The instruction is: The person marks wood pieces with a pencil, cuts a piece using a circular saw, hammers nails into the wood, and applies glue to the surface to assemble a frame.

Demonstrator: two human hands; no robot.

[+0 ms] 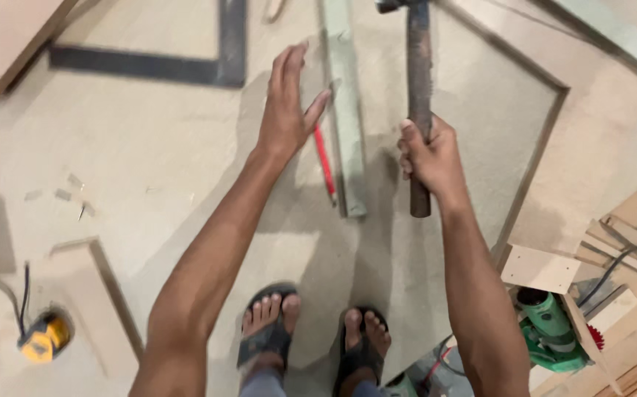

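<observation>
My right hand (430, 156) grips the dark wooden handle of a hammer (419, 81) that points away from me, its head cut off at the top edge. My left hand (287, 110) is open with fingers stretched out, reaching over the floor next to a pale green wooden strip (348, 110). A red pencil (324, 163) lies on the floor just under my left hand's thumb side, beside the strip. My two feet in dark sandals (311, 338) stand below.
A dark metal framing square (186, 68) lies at the top left. A yellow tool with a cable (43, 340) sits at the lower left. A green power tool (553, 331) and plywood offcuts (539, 268) crowd the lower right. Small wood chips (69, 192) lie at left.
</observation>
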